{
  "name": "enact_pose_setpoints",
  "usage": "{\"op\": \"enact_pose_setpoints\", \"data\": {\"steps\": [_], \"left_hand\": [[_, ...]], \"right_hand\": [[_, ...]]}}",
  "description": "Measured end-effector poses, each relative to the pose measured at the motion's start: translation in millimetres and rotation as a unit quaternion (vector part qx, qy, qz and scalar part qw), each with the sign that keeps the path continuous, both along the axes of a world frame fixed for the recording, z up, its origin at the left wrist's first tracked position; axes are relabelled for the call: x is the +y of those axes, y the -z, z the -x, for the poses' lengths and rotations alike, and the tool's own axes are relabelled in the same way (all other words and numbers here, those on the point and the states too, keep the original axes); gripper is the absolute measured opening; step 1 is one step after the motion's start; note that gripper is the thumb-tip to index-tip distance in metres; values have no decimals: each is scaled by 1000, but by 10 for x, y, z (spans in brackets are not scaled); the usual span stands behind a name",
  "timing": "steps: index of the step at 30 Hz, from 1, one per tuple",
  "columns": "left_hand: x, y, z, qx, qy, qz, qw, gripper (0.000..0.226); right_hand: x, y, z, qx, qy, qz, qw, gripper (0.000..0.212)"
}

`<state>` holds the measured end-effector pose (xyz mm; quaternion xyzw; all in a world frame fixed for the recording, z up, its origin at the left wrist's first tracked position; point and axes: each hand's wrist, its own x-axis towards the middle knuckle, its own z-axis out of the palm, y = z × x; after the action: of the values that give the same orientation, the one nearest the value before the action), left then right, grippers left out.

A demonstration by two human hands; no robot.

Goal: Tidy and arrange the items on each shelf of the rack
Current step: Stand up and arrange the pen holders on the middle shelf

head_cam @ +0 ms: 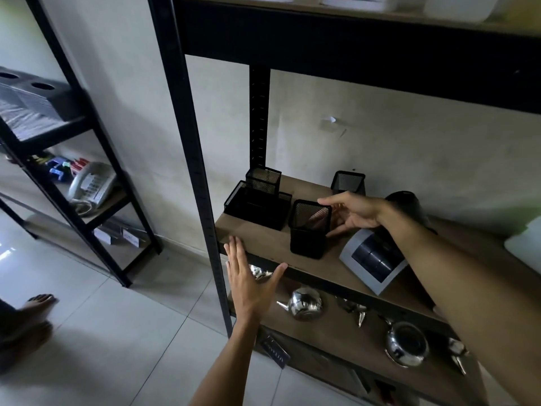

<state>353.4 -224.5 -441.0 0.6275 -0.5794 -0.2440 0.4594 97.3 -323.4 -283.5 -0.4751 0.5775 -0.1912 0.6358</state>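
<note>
A black mesh pen cup [307,241] stands upright near the front of the wooden shelf [263,240] of the black metal rack [190,142]. My right hand [357,213] reaches around the cup's right side. Its fingers show through the mesh behind the cup, and the thumb touches the near right wall. My left hand [248,285] is flat and spread, its fingertips resting on the shelf's front edge to the left of the cup. A black mesh desk organiser [254,206] sits at the shelf's back left, and a second mesh cup [348,183] stands by the wall.
A grey and black box [371,259] lies tilted right of the cup, under my right forearm, with a dark round object [404,203] behind it. Steel teapots [304,304] sit on the shelf below. A second rack [96,159] holding a telephone [90,183] stands left. A bare foot [38,303] is on the floor tiles.
</note>
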Motion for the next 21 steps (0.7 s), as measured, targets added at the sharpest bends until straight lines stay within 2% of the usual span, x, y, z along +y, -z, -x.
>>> {"op": "enact_pose_setpoints", "data": {"steps": [4,9,12,14,17,21], "left_hand": [[37,-6,50,14,-3,0,1000,125],[224,-69,284,102,2,-44,994,138],[319,-118,481,130,18,-59,990,143],[356,-154,589,145,26,-72,986,147],[354,-172,657,164,26,-90,982,152],[347,-173,680,161,25,-92,982,152]], "right_hand": [[-3,-24,8,18,3,-5,1000,32],[-15,-59,30,59,-19,20,998,31],[-2,-111,90,110,-38,83,990,35],[3,-163,196,174,-28,178,968,32],[-12,-270,431,279,20,300,912,32],[-94,-376,689,342,39,343,874,56]]}}
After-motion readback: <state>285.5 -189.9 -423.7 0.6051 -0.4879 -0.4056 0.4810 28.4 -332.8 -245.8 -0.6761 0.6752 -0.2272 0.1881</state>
